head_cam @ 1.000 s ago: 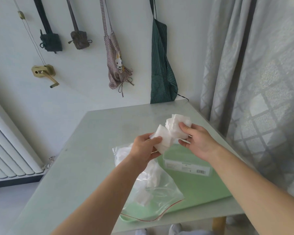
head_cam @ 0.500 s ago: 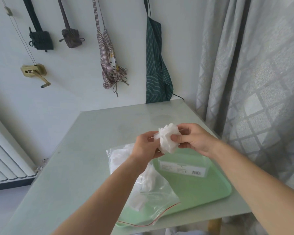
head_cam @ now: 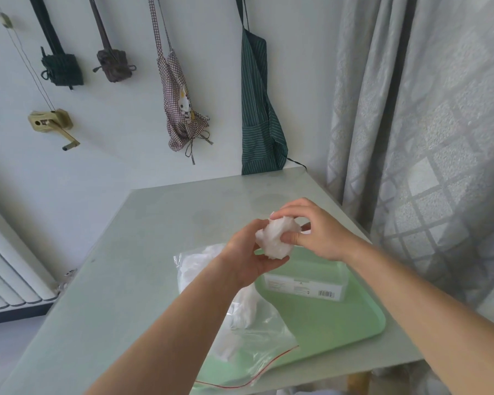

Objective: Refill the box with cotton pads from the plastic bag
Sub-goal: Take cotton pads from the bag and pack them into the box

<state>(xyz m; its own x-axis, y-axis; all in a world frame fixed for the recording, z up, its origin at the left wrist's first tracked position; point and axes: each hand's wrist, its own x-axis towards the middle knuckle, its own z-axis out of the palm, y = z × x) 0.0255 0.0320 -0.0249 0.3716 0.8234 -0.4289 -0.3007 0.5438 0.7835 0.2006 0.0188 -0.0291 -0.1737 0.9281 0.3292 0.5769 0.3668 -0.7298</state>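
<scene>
Both hands hold one bunch of white cotton pads (head_cam: 274, 238) in the air above the table. My left hand (head_cam: 248, 258) cups it from below and the left. My right hand (head_cam: 317, 229) pinches it from the right, thumb on its front. Under them stands a clear box (head_cam: 308, 283) with a white barcode label, on a pale green tray (head_cam: 340, 326). A clear plastic bag (head_cam: 240, 317) with a red zip strip lies on the tray's left side, more white pads inside; my left forearm hides part of it.
The grey table (head_cam: 143, 266) stands against a white wall. Aprons and bags hang on the wall, a green striped apron (head_cam: 257, 115) reaching the table's far edge. A grey curtain (head_cam: 425, 138) hangs close on the right, a radiator (head_cam: 9, 275) on the left.
The loose pads, held apart by both hands a second ago, have been pressed together into one compact bunch. Both hands have closed in around it.
</scene>
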